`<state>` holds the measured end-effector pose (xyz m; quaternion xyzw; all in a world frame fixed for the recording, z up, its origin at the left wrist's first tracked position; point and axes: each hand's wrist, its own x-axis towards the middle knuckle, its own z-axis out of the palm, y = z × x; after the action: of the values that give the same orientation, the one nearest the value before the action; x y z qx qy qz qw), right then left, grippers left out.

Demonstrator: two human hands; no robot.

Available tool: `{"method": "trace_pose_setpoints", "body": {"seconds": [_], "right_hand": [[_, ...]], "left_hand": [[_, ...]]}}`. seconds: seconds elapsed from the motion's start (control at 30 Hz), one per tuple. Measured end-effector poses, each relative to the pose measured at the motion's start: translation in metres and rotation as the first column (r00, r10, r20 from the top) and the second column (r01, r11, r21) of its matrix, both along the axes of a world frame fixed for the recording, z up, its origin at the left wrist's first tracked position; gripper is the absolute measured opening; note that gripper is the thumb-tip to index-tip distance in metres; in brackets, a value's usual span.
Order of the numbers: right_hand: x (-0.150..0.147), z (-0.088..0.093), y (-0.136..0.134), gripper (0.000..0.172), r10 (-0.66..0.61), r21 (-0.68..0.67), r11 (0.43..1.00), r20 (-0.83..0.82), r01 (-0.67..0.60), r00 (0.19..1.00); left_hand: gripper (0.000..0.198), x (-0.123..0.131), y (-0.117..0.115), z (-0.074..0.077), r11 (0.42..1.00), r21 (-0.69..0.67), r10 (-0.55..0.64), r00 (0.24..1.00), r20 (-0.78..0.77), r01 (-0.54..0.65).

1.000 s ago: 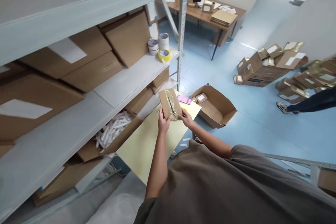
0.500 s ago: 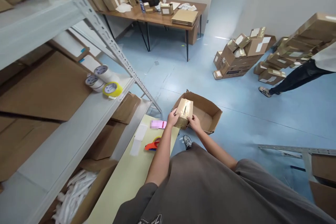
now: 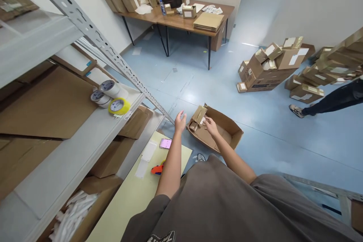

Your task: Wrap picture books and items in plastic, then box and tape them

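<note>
A large open cardboard carton (image 3: 227, 126) stands on the blue floor in front of me. Inside its left end sits a small taped cardboard box (image 3: 199, 114), tilted, with a bit of white on its side. My left hand (image 3: 180, 121) is raised just left of the carton, fingers apart and holding nothing. Over the carton is my right hand (image 3: 210, 125), close to the small box's right side, its fingers loosely spread; whether the fingertips touch the box I cannot tell.
At my left, a pale table (image 3: 121, 200) bears a phone (image 3: 165, 143) and an orange tape dispenser (image 3: 157, 169). Beyond it, a metal shelf (image 3: 70, 151) carries tape rolls (image 3: 119, 106). Stacked boxes (image 3: 263, 72) and a person's leg (image 3: 331, 100) are at the right; a brown table (image 3: 181, 22) stands behind.
The small box has left both hands and now rests in the carton's left end. My hands have moved apart, the left one off to the left. The view has shifted slightly.
</note>
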<state>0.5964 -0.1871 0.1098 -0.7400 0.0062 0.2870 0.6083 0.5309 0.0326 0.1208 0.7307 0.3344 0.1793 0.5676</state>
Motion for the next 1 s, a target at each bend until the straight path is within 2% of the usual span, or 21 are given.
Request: {"method": "trace_pose_setpoints", "body": {"seconds": [0.1, 0.2, 0.3, 0.4, 0.53, 0.63, 0.73, 0.8, 0.87, 0.93, 1.0], "right_hand": [[0.002, 0.008, 0.013, 0.056, 0.054, 0.023, 0.998, 0.141, -0.058, 0.988], [0.000, 0.019, 0.032, 0.055, 0.093, 0.036, 0.994, 0.281, -0.108, 0.955], [-0.011, 0.034, 0.059, 0.054, 0.172, 0.054, 0.977, 0.379, -0.208, 0.909], [-0.039, 0.048, 0.092, 0.054, 0.279, 0.044, 0.940, 0.469, -0.337, 0.838], [-0.110, 0.060, 0.141, 0.054, 0.444, -0.004, 0.844, 0.566, -0.537, 0.694], [-0.182, 0.067, 0.171, 0.053, 0.555, -0.058, 0.739, 0.617, -0.671, 0.558], [-0.256, 0.075, 0.189, 0.053, 0.624, -0.119, 0.627, 0.669, -0.770, 0.405], [-0.298, 0.079, 0.196, 0.052, 0.643, -0.157, 0.559, 0.702, -0.814, 0.306], [-0.332, 0.079, 0.198, 0.051, 0.645, -0.192, 0.515, 0.729, -0.836, 0.230], [-0.358, 0.076, 0.198, 0.051, 0.637, -0.224, 0.496, 0.750, -0.839, 0.177], [-0.375, 0.068, 0.193, 0.051, 0.635, -0.260, 0.500, 0.759, -0.826, 0.145]], "left_hand": [[0.043, -0.025, 0.007, -0.002, 0.996, 0.023, 0.083, 0.997, 0.007, -0.083], [0.042, -0.052, 0.014, 0.002, 0.986, 0.060, 0.155, 0.988, 0.010, -0.155], [0.041, -0.086, 0.022, 0.014, 0.974, 0.075, 0.210, 0.977, 0.038, -0.213], [0.040, -0.137, 0.030, 0.030, 0.949, 0.131, 0.279, 0.957, 0.084, -0.288], [0.042, -0.237, 0.040, 0.049, 0.883, 0.250, 0.374, 0.917, 0.139, -0.398], [0.042, -0.328, 0.041, 0.058, 0.810, 0.302, 0.476, 0.864, 0.165, -0.504], [0.044, -0.418, 0.033, 0.062, 0.736, 0.312, 0.581, 0.797, 0.166, -0.601], [0.045, -0.470, 0.024, 0.059, 0.692, 0.305, 0.640, 0.751, 0.161, -0.654], [0.045, -0.513, 0.013, 0.052, 0.660, 0.289, 0.683, 0.714, 0.152, -0.693], [0.045, -0.543, 0.002, 0.039, 0.645, 0.271, 0.709, 0.692, 0.136, -0.714], [0.045, -0.561, -0.008, 0.025, 0.651, 0.248, 0.717, 0.689, 0.111, -0.718]]}}
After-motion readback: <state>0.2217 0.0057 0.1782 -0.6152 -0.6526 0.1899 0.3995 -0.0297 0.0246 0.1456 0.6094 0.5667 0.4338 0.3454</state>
